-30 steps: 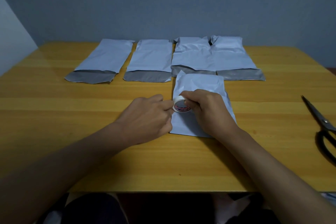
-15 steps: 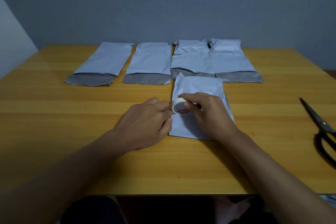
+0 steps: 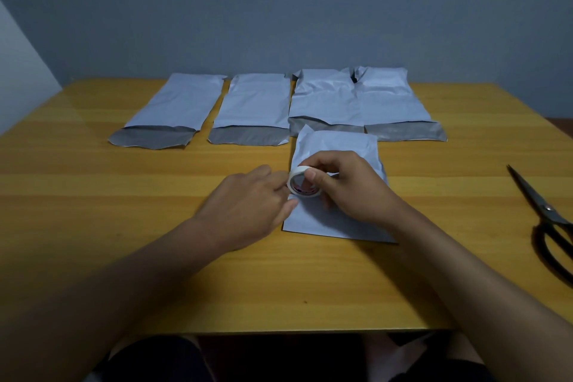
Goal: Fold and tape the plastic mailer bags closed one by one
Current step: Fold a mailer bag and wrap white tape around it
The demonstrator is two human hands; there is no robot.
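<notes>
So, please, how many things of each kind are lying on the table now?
Open mailer bags in the back row: 4
Folded mailer bag in front: 1
Tape roll, gripped by the right hand, left hand at its edge: 1
Scissors: 1
Total: 7

both forearms reach forward and converge. the right hand (image 3: 350, 187) has its fingers curled in a pinch; the left hand (image 3: 248, 205) lies knuckles-up, its fingertips meeting the right's.

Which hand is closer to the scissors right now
Right. The right hand holds the tape roll mid-table, nearer the scissors at the right edge; the left hand lies farther left.
</notes>
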